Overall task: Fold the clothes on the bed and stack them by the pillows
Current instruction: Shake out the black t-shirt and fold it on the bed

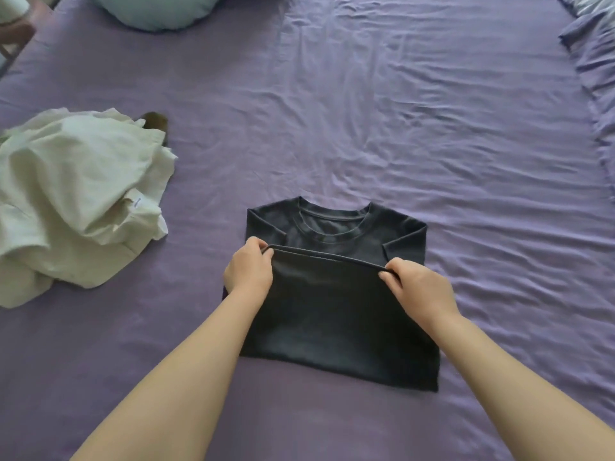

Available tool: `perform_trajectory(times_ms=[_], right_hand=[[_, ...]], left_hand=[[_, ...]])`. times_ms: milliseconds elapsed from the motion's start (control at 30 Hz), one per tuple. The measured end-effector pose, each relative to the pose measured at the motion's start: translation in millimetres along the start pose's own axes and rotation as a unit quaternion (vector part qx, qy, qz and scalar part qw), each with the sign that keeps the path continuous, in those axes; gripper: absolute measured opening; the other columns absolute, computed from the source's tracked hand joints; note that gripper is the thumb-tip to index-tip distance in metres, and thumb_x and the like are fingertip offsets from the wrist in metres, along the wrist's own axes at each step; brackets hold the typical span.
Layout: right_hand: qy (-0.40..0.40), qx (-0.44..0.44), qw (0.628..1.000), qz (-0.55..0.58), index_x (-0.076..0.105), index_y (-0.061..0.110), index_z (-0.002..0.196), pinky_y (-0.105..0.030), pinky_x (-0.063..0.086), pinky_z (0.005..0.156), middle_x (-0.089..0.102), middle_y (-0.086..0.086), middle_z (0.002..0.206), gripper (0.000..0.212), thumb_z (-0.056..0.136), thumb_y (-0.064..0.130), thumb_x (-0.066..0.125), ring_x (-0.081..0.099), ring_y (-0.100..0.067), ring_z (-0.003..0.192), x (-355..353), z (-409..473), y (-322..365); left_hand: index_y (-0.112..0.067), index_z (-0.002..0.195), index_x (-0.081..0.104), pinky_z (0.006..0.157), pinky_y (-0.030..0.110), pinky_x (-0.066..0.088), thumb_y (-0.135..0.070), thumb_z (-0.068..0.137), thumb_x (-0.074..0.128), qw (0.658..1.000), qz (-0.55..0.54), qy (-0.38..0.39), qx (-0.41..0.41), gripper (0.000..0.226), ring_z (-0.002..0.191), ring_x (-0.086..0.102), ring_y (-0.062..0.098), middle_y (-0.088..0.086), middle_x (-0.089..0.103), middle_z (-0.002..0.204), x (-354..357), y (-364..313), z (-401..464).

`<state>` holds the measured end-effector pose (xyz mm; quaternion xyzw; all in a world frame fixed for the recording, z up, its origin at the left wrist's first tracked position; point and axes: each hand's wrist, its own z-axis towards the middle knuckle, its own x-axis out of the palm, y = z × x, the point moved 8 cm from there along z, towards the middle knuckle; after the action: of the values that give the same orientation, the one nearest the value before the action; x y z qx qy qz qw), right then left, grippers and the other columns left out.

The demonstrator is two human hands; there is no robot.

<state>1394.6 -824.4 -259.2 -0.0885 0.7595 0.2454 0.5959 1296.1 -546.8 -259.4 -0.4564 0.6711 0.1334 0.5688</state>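
- While the dark T-shirt (336, 314) lies on the bed (432, 128), each grip pinches its folded edge: left hand (249, 271), right hand (417, 287).
- Both forearms reach forward, collar beyond the grips.

- Black T-shirt (336, 314): soft knit cloth, matt, smooth across the body; ribbed band at the neck; rolled, stitched hem at the folded edge.
- Bed sheet (432, 134): purple woven cloth, matt with a faint sheen, creased all over in fine ripples.
- Pale garment heap (76, 201): cream-white cloth, thin, matt, heavily crumpled; small sewn fabric label on it.
- Pillow (156, 10): light blue-grey cloth cover, matt, smooth and plump.
- Brown item (156, 123) behind the heap: material unclear.
- Bedding at far right edge (592, 44): purple cloth, ruffled.
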Motion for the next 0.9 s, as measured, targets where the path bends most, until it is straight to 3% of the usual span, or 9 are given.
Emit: perform_trajectory(times_ms=[100, 200, 300, 433, 567, 667, 767, 833, 900], right_hand=[[-0.032, 0.010, 0.996, -0.080, 0.054, 0.022, 0.088, -0.026, 0.029, 0.048, 0.062, 0.004, 0.069, 0.028, 0.093, 0.048, 0.047, 0.063, -0.022, 0.065, -14, 27, -2], [-0.078, -0.030, 0.986, -0.142, 0.053, 0.013, 0.070, -0.018, 0.020, 0.042, 0.045, 0.000, 0.039, 0.034, 0.080, 0.039, 0.071, 0.050, -0.025, 0.032, -29, 52, 7], [-0.102, -0.031, 0.984, -0.139, 0.049, 0.010, 0.058, -0.013, 0.019, 0.045, 0.043, -0.004, 0.032, 0.044, 0.065, 0.036, 0.083, 0.043, -0.023, 0.023, -39, 75, 9], [-0.097, 0.002, 0.982, -0.163, 0.038, 0.016, 0.064, -0.015, 0.013, 0.047, 0.053, -0.006, 0.042, 0.047, 0.077, 0.048, 0.069, 0.051, -0.026, 0.034, -33, 99, 1], [-0.114, -0.007, 0.980, -0.166, 0.049, 0.012, 0.064, -0.031, 0.039, 0.056, 0.057, -0.007, 0.047, 0.043, 0.079, 0.047, 0.068, 0.051, -0.027, 0.038, -25, 112, -4], [-0.036, 0.029, 0.982, -0.183, 0.056, 0.019, 0.087, -0.038, 0.036, 0.078, 0.067, -0.002, 0.074, 0.037, 0.087, 0.055, 0.049, 0.061, -0.026, 0.070, -6, 109, -23], [0.011, 0.026, 0.981, -0.189, 0.052, 0.023, 0.120, -0.039, 0.029, 0.094, 0.067, 0.001, 0.100, 0.037, 0.085, 0.035, 0.050, 0.060, -0.024, 0.095, 4, 98, -31], [0.019, 0.043, 0.981, -0.189, 0.047, 0.022, 0.129, -0.036, 0.029, 0.087, 0.065, 0.001, 0.104, 0.040, 0.089, 0.026, 0.047, 0.061, -0.024, 0.096, 4, 97, -36], [-0.009, 0.067, 0.981, -0.184, 0.052, 0.016, 0.124, -0.036, 0.030, 0.077, 0.065, -0.003, 0.095, 0.036, 0.090, 0.023, 0.054, 0.062, -0.027, 0.087, -3, 97, -39]], left_hand=[[-0.018, 0.107, 0.063, 0.069, 0.035, 0.050, -0.037, 0.097, 0.049, 0.998, 0.015, -0.041, 0.054, 0.026, 0.086, 0.058, 0.027, 0.007, 0.060, 0.102, -8, -13, 25], [-0.020, 0.109, 0.064, 0.066, 0.034, 0.047, -0.039, 0.098, 0.045, 0.993, 0.060, -0.050, 0.084, 0.029, 0.086, 0.058, 0.029, 0.008, 0.058, 0.102, -13, -23, 55], [-0.014, 0.108, 0.061, 0.069, 0.037, 0.050, -0.038, 0.100, 0.039, 0.983, 0.116, -0.034, 0.136, 0.033, 0.085, 0.059, 0.032, 0.010, 0.059, 0.102, -10, -36, 77], [-0.010, 0.105, 0.057, 0.066, 0.036, 0.050, -0.038, 0.101, 0.036, 0.968, 0.161, 0.004, 0.191, 0.035, 0.081, 0.059, 0.032, 0.008, 0.057, 0.100, -2, -52, 100], [-0.015, 0.111, 0.057, 0.062, 0.034, 0.044, -0.033, 0.101, 0.039, 0.956, 0.189, 0.015, 0.226, 0.027, 0.085, 0.059, 0.030, 0.006, 0.054, 0.106, 2, -53, 112], [-0.022, 0.122, 0.053, 0.064, 0.033, 0.045, -0.031, 0.096, 0.046, 0.961, 0.165, 0.006, 0.222, 0.028, 0.096, 0.058, 0.027, 0.003, 0.055, 0.113, 0, -48, 111], [-0.023, 0.133, 0.046, 0.069, 0.036, 0.050, -0.019, 0.089, 0.051, 0.962, 0.152, 0.023, 0.227, 0.045, 0.100, 0.055, 0.025, 0.003, 0.055, 0.117, 1, -44, 106], [-0.020, 0.135, 0.045, 0.068, 0.039, 0.051, -0.009, 0.088, 0.050, 0.964, 0.138, 0.014, 0.226, 0.048, 0.099, 0.055, 0.027, 0.006, 0.055, 0.118, -1, -43, 104], [-0.018, 0.136, 0.045, 0.067, 0.040, 0.049, -0.004, 0.089, 0.048, 0.969, 0.126, -0.007, 0.214, 0.050, 0.099, 0.054, 0.029, 0.008, 0.053, 0.120, -4, -44, 106]])
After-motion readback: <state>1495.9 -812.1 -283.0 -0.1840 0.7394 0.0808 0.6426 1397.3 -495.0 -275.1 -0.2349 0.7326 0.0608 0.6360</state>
